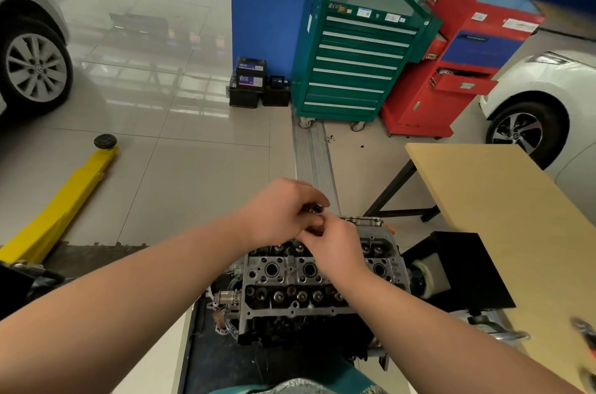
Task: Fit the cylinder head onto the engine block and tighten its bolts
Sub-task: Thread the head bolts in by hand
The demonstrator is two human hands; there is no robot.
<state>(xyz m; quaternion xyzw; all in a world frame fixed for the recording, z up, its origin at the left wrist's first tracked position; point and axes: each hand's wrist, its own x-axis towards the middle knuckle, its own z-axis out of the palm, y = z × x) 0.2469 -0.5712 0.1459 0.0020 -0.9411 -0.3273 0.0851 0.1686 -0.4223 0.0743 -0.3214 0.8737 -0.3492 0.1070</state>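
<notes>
Working over the engine: both forearms reach in from the near edge, hands meeting above the far side of the cylinder head (309, 280). Left hand (283, 210) has fingers curled, pinching a small metal socket (317, 208) at the fingertips, open end facing up toward the camera. Right hand (335, 248) sits just beside and below it, fingers curled in toward the same spot, touching the left; what it grips is hidden behind the knuckles, so can't tell.

Cylinder head is seated on the engine block (290, 334), top face up, plug wells and valve gear exposed. Chain sprocket (225, 298) sticks out at its left end. Block sits on a dark stand or mat, floor level, low in view. Black box-like unit (467, 271) just right of the engine, under the edge of a light wood tabletop (490, 200) on black legs.

Left side: yellow floor jack (64, 200) lying on the tiles, round black saddle pad at its far end. Metal floor channel (314, 161) runs away from the engine toward the cabinets.

Far wall: green drawer tool cabinet (354, 55) on castors, red tool trolley (451, 77) touching its right side, one drawer part open. Car batteries (251, 81) stacked on the floor left of the green cabinet, against the blue wall panel. Silver car wheel (35, 68) far left, white car (541, 97) far right.
</notes>
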